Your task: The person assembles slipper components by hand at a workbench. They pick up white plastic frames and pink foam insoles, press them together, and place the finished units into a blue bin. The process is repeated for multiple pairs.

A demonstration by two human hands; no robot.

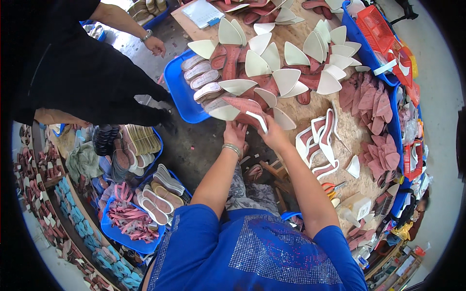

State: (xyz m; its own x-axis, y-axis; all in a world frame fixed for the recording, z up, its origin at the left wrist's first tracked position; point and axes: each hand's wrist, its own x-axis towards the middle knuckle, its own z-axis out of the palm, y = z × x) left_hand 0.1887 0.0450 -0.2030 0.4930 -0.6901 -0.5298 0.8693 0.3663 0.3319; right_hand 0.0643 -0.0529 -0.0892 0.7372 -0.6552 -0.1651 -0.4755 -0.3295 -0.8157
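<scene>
Both hands are at the near left edge of the wooden table (357,138). My right hand (275,136) is closed on a reddish shoe upper piece (242,105) with a white strip (257,121) along its edge. Below the same piece, my left hand (235,134) has its fingers bent up against the underside; part of its grip is hidden. Just beyond lie stacked reddish shoe pieces with pale pointed toe parts (286,80). To the right of my right hand rest several white-edged shoe uppers (320,140).
Orange-handled scissors (330,189) and a clear bottle (357,208) lie on the near right of the table. A blue bin of soles (171,80) stands at the table's left. Another person in black (87,68) stands far left. Reddish cut pieces (371,102) line the right edge.
</scene>
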